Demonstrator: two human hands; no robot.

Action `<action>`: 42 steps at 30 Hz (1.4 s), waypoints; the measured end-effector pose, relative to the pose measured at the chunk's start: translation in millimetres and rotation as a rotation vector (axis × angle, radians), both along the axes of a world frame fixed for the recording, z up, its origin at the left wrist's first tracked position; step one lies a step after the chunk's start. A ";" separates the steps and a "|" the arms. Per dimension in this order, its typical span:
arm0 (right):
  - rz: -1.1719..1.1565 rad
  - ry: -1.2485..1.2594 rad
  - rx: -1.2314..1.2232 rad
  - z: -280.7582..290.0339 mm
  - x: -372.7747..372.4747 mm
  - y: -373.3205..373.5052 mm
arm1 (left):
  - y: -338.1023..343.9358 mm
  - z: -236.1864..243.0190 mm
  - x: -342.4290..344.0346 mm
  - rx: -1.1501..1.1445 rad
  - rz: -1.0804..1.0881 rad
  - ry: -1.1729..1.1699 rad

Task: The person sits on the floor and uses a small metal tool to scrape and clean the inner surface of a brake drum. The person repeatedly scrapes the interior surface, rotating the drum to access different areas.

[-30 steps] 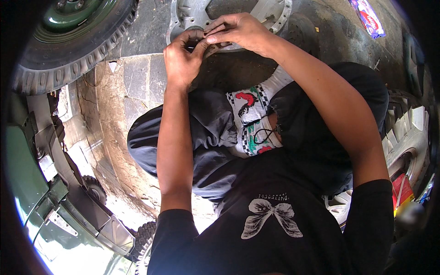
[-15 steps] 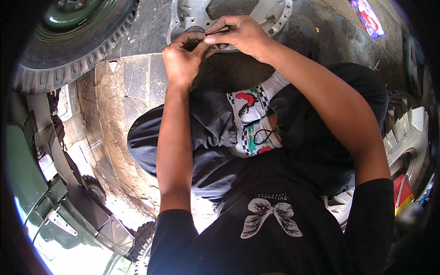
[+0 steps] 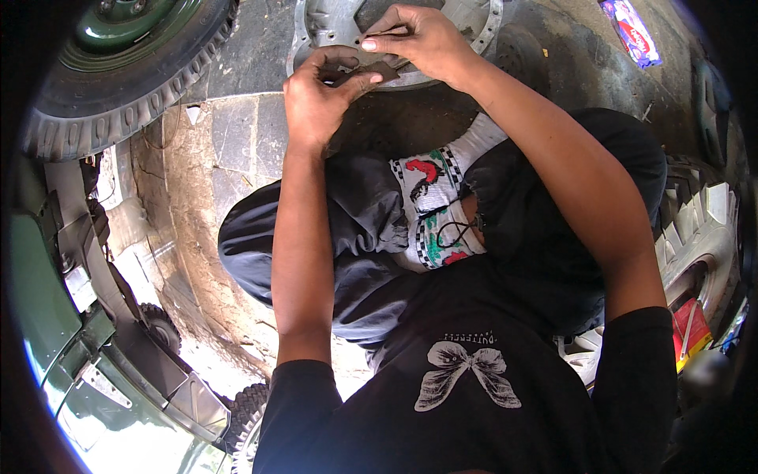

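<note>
A large pale metal housing (image 3: 491,35) with bolt holes round its rim lies on the ground at the top, beyond both hands. Over its near edge, my left hand (image 3: 314,101) pinches a small dark brown flat piece (image 3: 385,73) between thumb and fingers. What kind of piece it is I cannot make out. Just to the right and a little farther off, my right hand (image 3: 430,46) is closed in a pinch above the housing. Whatever lies between its fingertips is too small to name. Dark smudges mark the fingers of both hands.
To the left, a big treaded tyre (image 3: 150,87) on a green wheel stands close to my left hand. Green vehicle bodywork (image 3: 47,276) fills the lower left. A purple packet (image 3: 632,33) lies at the upper right; another tyre (image 3: 699,245) stands at the right. My crossed legs take up the middle.
My hands were together at the fingertips and have now come apart. The right hand has moved slightly away and right; the brown piece shows more in my left hand.
</note>
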State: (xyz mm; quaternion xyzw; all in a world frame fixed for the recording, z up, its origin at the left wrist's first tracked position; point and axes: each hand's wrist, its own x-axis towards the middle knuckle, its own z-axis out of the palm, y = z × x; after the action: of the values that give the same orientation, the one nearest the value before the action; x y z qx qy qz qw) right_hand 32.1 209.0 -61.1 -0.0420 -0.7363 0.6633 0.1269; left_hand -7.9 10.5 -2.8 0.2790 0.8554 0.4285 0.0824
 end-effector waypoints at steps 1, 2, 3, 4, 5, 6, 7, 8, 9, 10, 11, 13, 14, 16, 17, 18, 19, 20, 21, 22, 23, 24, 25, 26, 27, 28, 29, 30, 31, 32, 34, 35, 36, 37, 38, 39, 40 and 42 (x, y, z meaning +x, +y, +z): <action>0.008 -0.025 0.079 0.5 1.2 2.5 | -0.2 -0.2 -0.9 -0.027 -0.019 0.001; 0.016 -0.049 0.157 1.3 3.8 7.9 | -0.4 -0.4 -1.6 -0.054 -0.038 0.001; 0.026 -0.073 0.236 3.8 6.3 11.4 | -1.4 -0.9 -1.9 -0.094 -0.055 0.067; 0.023 -0.101 0.329 5.8 8.6 12.9 | -2.4 -1.5 -1.9 -0.134 -0.072 0.132; 0.020 -0.128 0.421 7.8 11.0 13.6 | -3.7 -2.1 -2.0 -0.174 -0.088 0.197; 0.011 -0.157 0.516 7.9 13.4 16.3 | -1.7 -0.3 -1.8 -0.183 -0.094 0.204; -0.013 -0.169 0.541 3.3 13.8 17.6 | 0.0 1.8 -1.9 -0.192 -0.100 0.211; -0.037 -0.182 0.565 -3.2 13.4 17.7 | 1.8 3.7 -1.8 -0.201 -0.106 0.219; -0.056 -0.191 0.587 -2.3 12.6 15.2 | 1.3 4.5 -1.6 -0.208 -0.107 0.213; -0.044 -0.218 0.577 -1.3 13.4 13.9 | 1.0 5.0 -1.4 -0.214 -0.108 0.207; -0.032 -0.245 0.567 -0.5 15.1 12.6 | 0.7 5.1 -1.2 -0.221 -0.110 0.202; 0.001 -0.277 0.495 -0.3 15.1 11.9 | 1.4 3.1 -1.8 -0.177 -0.089 0.163; 0.023 -0.283 0.432 -2.3 14.5 12.2 | 1.4 2.2 -2.2 -0.156 -0.080 0.144; 0.055 -0.284 0.405 -1.3 14.7 12.7 | -0.3 1.5 -2.3 -0.143 -0.089 0.144; 0.063 -0.279 0.441 -0.8 15.1 13.5 | -1.2 1.2 -2.6 -0.137 -0.093 0.144; 0.068 -0.275 0.478 -0.7 15.8 15.1 | -0.8 1.4 -2.8 -0.134 -0.098 0.138; 0.091 -0.270 0.455 -3.5 15.0 18.3 | -0.5 1.6 -3.0 -0.131 -0.103 0.132; 0.115 -0.264 0.432 -6.4 13.2 22.3 | -0.2 1.8 -3.1 -0.128 -0.107 0.126; 0.138 -0.259 0.409 -7.1 12.5 24.0 | 0.2 1.9 -2.8 -0.133 -0.104 0.124; 0.141 -0.281 0.385 -8.2 12.4 24.2 | 0.6 2.1 -2.5 -0.138 -0.101 0.123; 0.143 -0.304 0.362 -9.3 12.1 24.3 | 1.2 2.1 -2.4 -0.143 -0.098 0.121; 0.148 -0.324 0.338 -6.9 11.6 22.0 | -0.5 0.8 -3.4 -0.137 -0.104 0.121; 0.116 -0.257 0.437 -4.8 12.8 19.0 | -2.3 -0.9 -5.2 -0.131 -0.110 0.122; 0.082 -0.189 0.534 -3.0 15.8 15.1 | -4.0 -2.4 -6.4 -0.125 -0.116 0.122; 0.046 -0.122 0.632 -2.3 18.2 13.0 | -1.5 0.9 -3.7 -0.256 -0.072 0.139; 0.045 -0.084 0.622 -3.0 19.4 11.7 | 1.4 3.6 0.4 -0.387 -0.028 0.156; 0.043 -0.046 0.612 -3.3 20.6 9.9 | 4.8 7.0 4.0 -0.518 0.017 0.173; 0.043 -0.008 0.603 -3.1 21.9 8.2 | 8.9 11.9 6.5 -0.620 0.023 0.131; 0.024 0.016 0.587 -3.0 23.7 5.9 | 13.4 17.3 8.5 -0.722 0.029 0.089; 0.005 0.041 0.571 -3.2 25.8 2.9 | 16.1 20.8 9.0 -0.824 0.035 0.046; -0.023 0.059 0.571 -1.5 29.8 -3.6 | 14.8 23.6 8.1 -0.798 0.011 0.023; -0.034 0.053 0.590 -0.4 31.5 -5.9 | 13.6 23.9 7.8 -0.785 0.000 0.011; -0.048 0.046 0.611 0.1 32.3 -6.1 | 14.5 23.8 7.3 -0.781 -0.002 0.018; -0.078 0.021 0.599 0.5 31.3 -7.0 | 15.8 23.3 6.6 -0.778 -0.003 0.025; -0.108 -0.003 0.587 0.8 29.5 -9.2 | 16.5 23.0 6.3 -0.775 -0.005 0.033; -0.138 -0.027 0.578 -0.2 27.7 -9.3 | 16.7 22.2 5.6 -0.786 -0.011 0.029; -0.116 -0.003 0.592 -1.3 27.6 -9.7 | 15.4 21.3 4.8 -0.798 -0.018 0.025; -0.069 0.041 0.614 -1.9 29.8 -15.0 | 15.6 20.7 5.6 -0.807 -0.015 0.034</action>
State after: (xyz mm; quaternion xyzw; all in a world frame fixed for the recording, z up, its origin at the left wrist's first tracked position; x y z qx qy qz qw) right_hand 61.9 194.0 -63.0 -0.0132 -0.8977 0.4059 0.1709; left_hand -2.2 26.1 17.9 0.2374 0.9542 0.0529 0.1741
